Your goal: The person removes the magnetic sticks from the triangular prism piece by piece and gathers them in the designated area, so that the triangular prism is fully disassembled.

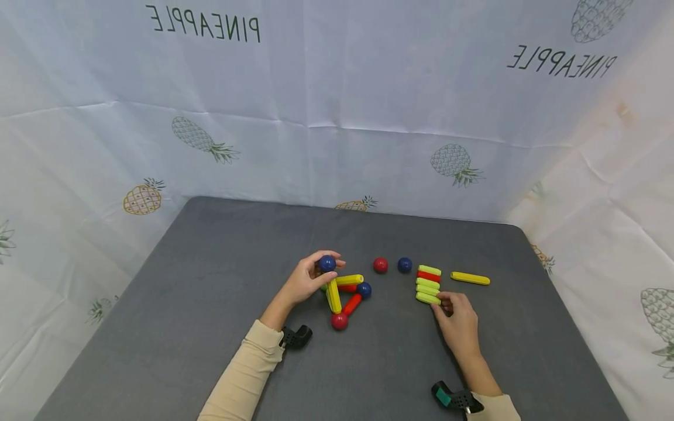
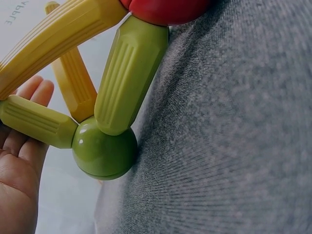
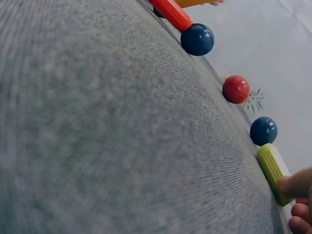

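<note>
Here the left hand (image 1: 304, 282) grips a glossy blue ball (image 1: 327, 263) atop the multicoloured plastic rod-and-ball frame (image 1: 334, 296); over right, the right hand (image 1: 460, 321) pinches the nearest lime-green ridged plastic rod (image 1: 426, 298).

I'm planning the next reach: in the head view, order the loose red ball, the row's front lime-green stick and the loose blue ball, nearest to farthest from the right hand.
1. Front lime-green stick: touched by the right hand.
2. Loose blue ball: left of the stick row.
3. Loose red ball: farther left.
</note>
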Demonstrator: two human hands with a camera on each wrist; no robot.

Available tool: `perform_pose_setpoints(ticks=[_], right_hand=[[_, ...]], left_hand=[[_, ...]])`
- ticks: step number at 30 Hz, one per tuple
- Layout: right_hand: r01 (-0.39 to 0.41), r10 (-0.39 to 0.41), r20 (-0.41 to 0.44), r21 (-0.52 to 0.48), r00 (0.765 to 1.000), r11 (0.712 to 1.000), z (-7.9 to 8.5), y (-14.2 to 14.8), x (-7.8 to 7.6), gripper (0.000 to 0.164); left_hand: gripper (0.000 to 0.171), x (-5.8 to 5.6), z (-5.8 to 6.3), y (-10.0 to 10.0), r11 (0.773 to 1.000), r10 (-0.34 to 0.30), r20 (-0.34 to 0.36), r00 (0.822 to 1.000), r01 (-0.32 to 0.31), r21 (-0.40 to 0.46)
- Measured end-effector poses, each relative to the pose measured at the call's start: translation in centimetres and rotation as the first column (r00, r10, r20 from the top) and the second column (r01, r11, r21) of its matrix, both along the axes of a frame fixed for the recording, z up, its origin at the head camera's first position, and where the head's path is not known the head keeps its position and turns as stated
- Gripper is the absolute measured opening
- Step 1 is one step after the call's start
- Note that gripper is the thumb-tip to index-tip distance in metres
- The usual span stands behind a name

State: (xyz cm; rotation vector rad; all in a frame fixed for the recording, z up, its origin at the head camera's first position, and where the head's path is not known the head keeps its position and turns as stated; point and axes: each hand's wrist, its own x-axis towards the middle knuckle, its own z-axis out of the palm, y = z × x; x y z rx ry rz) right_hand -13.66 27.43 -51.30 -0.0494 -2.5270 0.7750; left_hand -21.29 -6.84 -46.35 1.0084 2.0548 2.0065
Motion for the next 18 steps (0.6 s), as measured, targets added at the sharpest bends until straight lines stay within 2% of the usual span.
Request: perform_pose_setpoints(ticks=[4,8,11,18], right_hand=[[-0.043,0.044,-0.047,0.013,0.998,0.999,0.9,-0.5,0.2,0.035],[-0.145,0.149,-0.110,0.044,0.983,0.988,1.9,-1.9,0.3,0.039],[-0.245,0.249,-0.135,0.047,0.959,0.968,2.3,-3.3,-0.1,0.041],[-0.435,0.428,-0.121,-0.044,0.896,0.899,3.2,-6.9,-1.7,0.039]], left_hand=[[0.034,-0.5,-1.0,-0.1,1.000,0.010,-0.025,1.000,-0.010,-0.014],[0.033,0.3,0.6,0.0,1.000,0.012,-0.044,0.999,-0.013,-0.024],[0.033,0.6,1.4,0.1,1.000,0.008,-0.042,0.999,-0.008,-0.018],[0.033,0.8,1.6,0.0,1.000,0.015,-0.016,1.000,-0.016,-0.027]])
